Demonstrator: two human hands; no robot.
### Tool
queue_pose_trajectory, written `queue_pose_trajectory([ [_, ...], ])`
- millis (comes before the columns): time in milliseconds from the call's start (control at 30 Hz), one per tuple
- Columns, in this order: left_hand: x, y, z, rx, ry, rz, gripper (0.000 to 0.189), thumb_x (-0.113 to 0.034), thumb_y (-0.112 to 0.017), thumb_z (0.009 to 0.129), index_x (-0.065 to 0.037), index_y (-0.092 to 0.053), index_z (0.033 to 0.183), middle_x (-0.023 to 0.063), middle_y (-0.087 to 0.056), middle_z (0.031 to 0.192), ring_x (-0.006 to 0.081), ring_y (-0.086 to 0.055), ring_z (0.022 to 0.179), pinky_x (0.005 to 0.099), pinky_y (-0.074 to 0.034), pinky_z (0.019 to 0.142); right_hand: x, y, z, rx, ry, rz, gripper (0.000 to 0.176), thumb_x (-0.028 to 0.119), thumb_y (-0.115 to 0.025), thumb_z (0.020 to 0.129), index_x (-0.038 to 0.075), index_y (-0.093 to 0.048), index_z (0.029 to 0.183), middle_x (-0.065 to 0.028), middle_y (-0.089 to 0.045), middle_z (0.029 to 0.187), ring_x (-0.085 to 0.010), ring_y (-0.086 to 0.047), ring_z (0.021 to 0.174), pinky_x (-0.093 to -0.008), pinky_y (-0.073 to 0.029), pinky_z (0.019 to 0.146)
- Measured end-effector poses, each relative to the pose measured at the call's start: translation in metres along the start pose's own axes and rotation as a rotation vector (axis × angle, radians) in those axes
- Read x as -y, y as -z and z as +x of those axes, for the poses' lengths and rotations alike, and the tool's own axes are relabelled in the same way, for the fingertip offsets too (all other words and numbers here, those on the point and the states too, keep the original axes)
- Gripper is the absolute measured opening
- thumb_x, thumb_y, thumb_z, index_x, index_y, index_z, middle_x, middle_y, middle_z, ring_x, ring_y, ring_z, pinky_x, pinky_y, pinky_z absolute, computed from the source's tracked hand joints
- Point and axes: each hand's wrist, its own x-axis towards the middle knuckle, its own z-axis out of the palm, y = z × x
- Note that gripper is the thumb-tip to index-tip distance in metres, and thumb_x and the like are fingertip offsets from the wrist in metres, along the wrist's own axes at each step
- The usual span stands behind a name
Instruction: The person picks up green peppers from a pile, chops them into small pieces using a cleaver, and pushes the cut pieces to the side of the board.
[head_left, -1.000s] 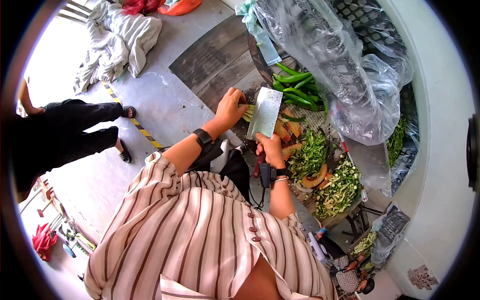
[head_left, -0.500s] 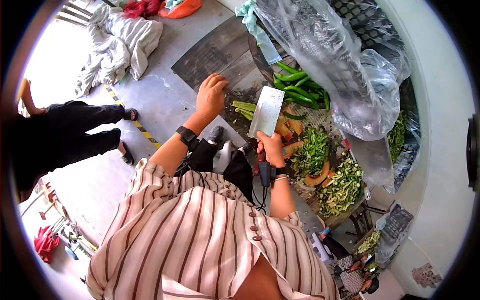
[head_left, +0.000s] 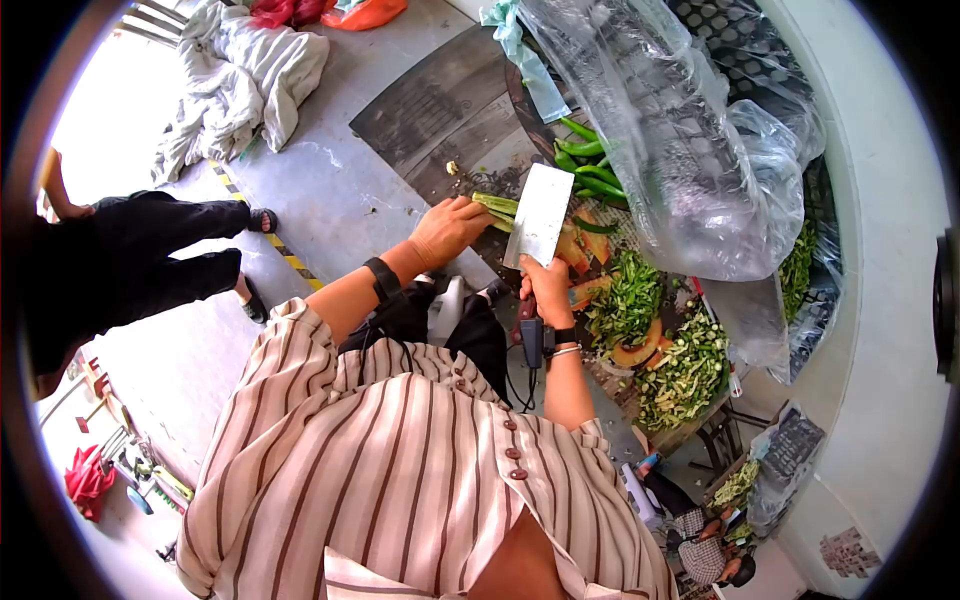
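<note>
My right hand [head_left: 546, 290] is wrapped round the handle of a cleaver [head_left: 541, 215], its broad blade pointing away from me. Just left of the blade, a few split lengths of green pepper [head_left: 494, 204] lie on the work surface. My left hand [head_left: 452, 232] has its fingers curled over their near-left ends. Whole green peppers [head_left: 590, 165] are heaped beyond the blade, partly under clear plastic. To the right of my right hand are a pile of shredded green pepper [head_left: 627, 300] and a paler pile of chopped pieces [head_left: 685, 372].
A large clear plastic bag [head_left: 690, 190] drapes over the far right. Orange-brown curved pieces [head_left: 640, 352] lie among the piles. At left stands another person in black trousers [head_left: 150, 250]; one more person [head_left: 705, 560] is low at right. Crumpled cloth [head_left: 245, 80] lies on the floor.
My left hand has come down and right onto the split peppers from a raised place. A small pale bit now lies on the board beyond it. The cleaver has barely shifted.
</note>
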Motion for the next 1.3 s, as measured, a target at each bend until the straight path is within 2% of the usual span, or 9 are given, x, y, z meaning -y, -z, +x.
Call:
queue_pose_trajectory([
  [233, 0.03, 0.032, -0.027, -0.13, 0.126, 0.079, 0.024, -0.008, -0.058, 0.074, -0.01, -0.061, 0.098, 0.0029, -0.057, 0.1, 0.0225, -0.052, 0.098, 0.0344, -0.043, 0.082, 0.002, 0.0, -0.003, 0.013, -0.006, 0.02, 0.025, 0.014, -0.059, 0.082, -0.002, -0.053, 0.064, -0.0041, -0.049, 0.051, -0.0123, -0.046, 0.035, -0.0266, -0.038, 0.034],
  [300, 0.014, 0.03, -0.018, -0.204, -0.003, 0.001, 0.028, -0.008, -0.058, 0.075, -0.01, -0.06, 0.103, 0.0043, -0.057, 0.106, 0.0234, -0.051, 0.103, 0.0346, -0.042, 0.087, 0.003, -0.002, -0.002, -0.008, -0.019, 0.049, 0.024, 0.014, -0.059, 0.082, -0.003, -0.053, 0.066, -0.0044, -0.05, 0.052, -0.0123, -0.046, 0.036, -0.0269, -0.038, 0.034],
  [367, 0.0, 0.021, -0.008, -0.068, -0.1, -0.075, 0.03, -0.009, -0.058, 0.076, -0.011, -0.06, 0.106, 0.0057, -0.057, 0.108, 0.0241, -0.049, 0.107, 0.0347, -0.039, 0.091, 0.004, -0.002, -0.002, -0.004, -0.016, 0.031, 0.024, 0.014, -0.059, 0.083, -0.003, -0.053, 0.067, -0.0046, -0.05, 0.053, -0.0123, -0.046, 0.036, -0.0274, -0.038, 0.034],
  [433, 0.005, 0.013, -0.011, 0.058, 0.086, -0.074, 0.033, -0.011, -0.06, 0.075, -0.011, -0.059, 0.108, 0.0053, -0.057, 0.106, 0.0236, -0.049, 0.107, 0.0337, -0.039, 0.09, 0.003, -0.001, -0.003, 0.012, -0.024, -0.006, 0.023, 0.014, -0.059, 0.083, -0.003, -0.053, 0.068, -0.0043, -0.049, 0.053, -0.0122, -0.045, 0.036, -0.0276, -0.038, 0.034],
  [567, -0.003, 0.02, 0.004, 0.184, 0.213, -0.036, 0.035, -0.013, -0.063, 0.074, -0.012, -0.059, 0.109, 0.0051, -0.057, 0.104, 0.0231, -0.049, 0.107, 0.0329, -0.038, 0.09, 0.006, -0.001, -0.004, 0.019, -0.01, 0.039, 0.023, 0.013, -0.058, 0.083, -0.003, -0.052, 0.067, -0.003, -0.047, 0.049, -0.012, -0.044, 0.036, -0.0273, -0.037, 0.035],
  [633, -0.011, 0.013, 0.021, -0.189, -0.018, -0.075, 0.037, -0.012, -0.064, 0.072, -0.012, -0.059, 0.109, 0.0053, -0.056, 0.104, 0.0234, -0.049, 0.106, 0.0336, -0.037, 0.091, 0.011, -0.002, -0.008, -0.005, -0.018, 0.034, 0.023, 0.013, -0.058, 0.083, -0.002, -0.053, 0.067, -0.0029, -0.047, 0.05, -0.0119, -0.044, 0.036, -0.0273, -0.037, 0.035],
  [900, 0.004, -0.014, 0.018, -0.166, 0.012, -0.239, 0.025, -0.01, -0.064, 0.073, -0.008, -0.066, 0.097, 0.0057, -0.057, 0.107, 0.0248, -0.051, 0.103, 0.0361, -0.039, 0.089, 0.006, 0.04, -0.06, -0.187, -0.033, 0.047, 0.023, 0.014, -0.057, 0.083, -0.002, -0.053, 0.066, -0.0024, -0.046, 0.051, -0.0114, -0.044, 0.036, -0.0259, -0.035, 0.034],
  [1000, 0.005, -0.015, 0.019, -0.168, 0.006, -0.239, 0.023, -0.01, -0.063, 0.073, -0.008, -0.066, 0.095, 0.0052, -0.057, 0.106, 0.0246, -0.051, 0.101, 0.0357, -0.039, 0.088, 0.006, 0.035, -0.071, -0.07, -0.113, -0.167, 0.026, 0.017, -0.057, 0.082, -0.002, -0.053, 0.064, -0.0033, -0.046, 0.045, -0.0127, -0.045, 0.034, -0.027, -0.037, 0.033],
  [1300, 0.003, -0.011, 0.02, -0.144, 0.008, -0.225, 0.021, -0.009, -0.063, 0.073, -0.007, -0.066, 0.094, 0.0053, -0.057, 0.102, 0.0246, -0.052, 0.097, 0.0357, -0.041, 0.085, -0.015, 0.038, -0.063, -0.05, -0.145, -0.076, 0.026, 0.018, -0.057, 0.082, -0.001, -0.053, 0.066, -0.0029, -0.046, 0.045, -0.0128, -0.044, 0.034, -0.0267, -0.036, 0.034],
])
